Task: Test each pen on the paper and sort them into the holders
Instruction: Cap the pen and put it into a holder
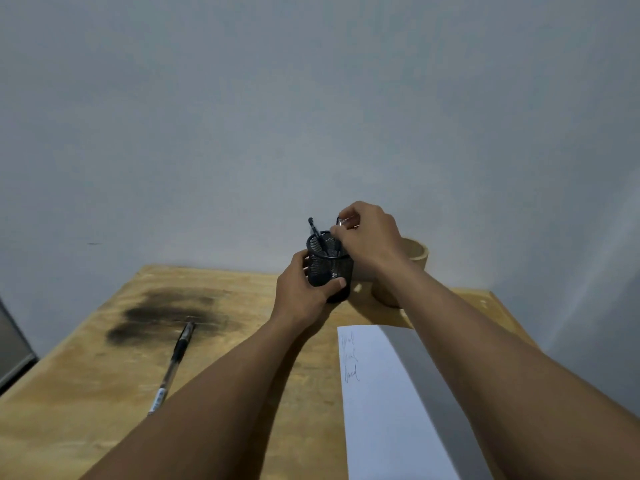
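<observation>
A loose pen lies well left of the left hand, likely untested. That hand grips the mesh holder, steadying it, while the right hand pinches a second pen over its rim, barrel mostly hidden. Its wrist half covers the wooden holder; the paper lies beneath the forearm.

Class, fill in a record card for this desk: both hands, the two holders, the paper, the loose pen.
left hand: grips black mesh holder
right hand: pinches a pen at the mesh holder's rim
tan round holder: behind right forearm, contents hidden
paper: scribbled lines, right of table
loose pen: lying on table, left
</observation>
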`<state>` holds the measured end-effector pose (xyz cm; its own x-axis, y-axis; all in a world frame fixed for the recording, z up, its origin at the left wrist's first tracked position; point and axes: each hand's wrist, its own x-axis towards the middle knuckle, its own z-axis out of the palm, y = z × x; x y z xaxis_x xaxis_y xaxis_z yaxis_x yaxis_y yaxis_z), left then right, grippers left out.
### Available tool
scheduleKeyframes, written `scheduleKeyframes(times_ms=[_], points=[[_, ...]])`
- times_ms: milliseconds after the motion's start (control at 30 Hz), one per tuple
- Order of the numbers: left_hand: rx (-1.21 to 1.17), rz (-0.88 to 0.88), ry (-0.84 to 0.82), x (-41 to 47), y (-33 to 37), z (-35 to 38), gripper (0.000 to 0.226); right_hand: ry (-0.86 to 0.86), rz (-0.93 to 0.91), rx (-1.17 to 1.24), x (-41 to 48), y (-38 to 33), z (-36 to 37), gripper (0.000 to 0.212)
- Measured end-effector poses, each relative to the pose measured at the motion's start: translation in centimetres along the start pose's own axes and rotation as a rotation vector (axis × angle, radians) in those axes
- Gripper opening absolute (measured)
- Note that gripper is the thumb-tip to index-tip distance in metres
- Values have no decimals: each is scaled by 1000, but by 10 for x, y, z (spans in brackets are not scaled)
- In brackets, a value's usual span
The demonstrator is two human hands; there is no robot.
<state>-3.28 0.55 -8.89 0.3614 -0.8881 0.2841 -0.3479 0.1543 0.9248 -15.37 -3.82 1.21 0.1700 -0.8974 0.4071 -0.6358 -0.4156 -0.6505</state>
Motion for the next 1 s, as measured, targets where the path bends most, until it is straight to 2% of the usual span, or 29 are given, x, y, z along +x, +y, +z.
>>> scheduleKeyframes(times_ms=[200, 267, 467, 700, 867, 1000], points=[[87, -76, 3, -14, 15, -17, 94, -68, -116, -72, -17, -10, -12, 31], [114, -95, 37, -26, 20, -30, 96, -98, -144, -87, -24, -17, -17, 34], [417, -82, 141, -79, 28, -95, 63, -262, -219, -90, -55, -46, -5, 36], [645, -145, 266, -144, 19, -158, 48, -508, -325, -108, -106, -82, 52, 35], [831, -232, 267, -174, 14, -179, 59, -634, -339, -132, -137, -96, 93, 45], [916, -196, 297, -187, 10, -185, 41, -703, -422, -193, -143, -97, 116, 42]])
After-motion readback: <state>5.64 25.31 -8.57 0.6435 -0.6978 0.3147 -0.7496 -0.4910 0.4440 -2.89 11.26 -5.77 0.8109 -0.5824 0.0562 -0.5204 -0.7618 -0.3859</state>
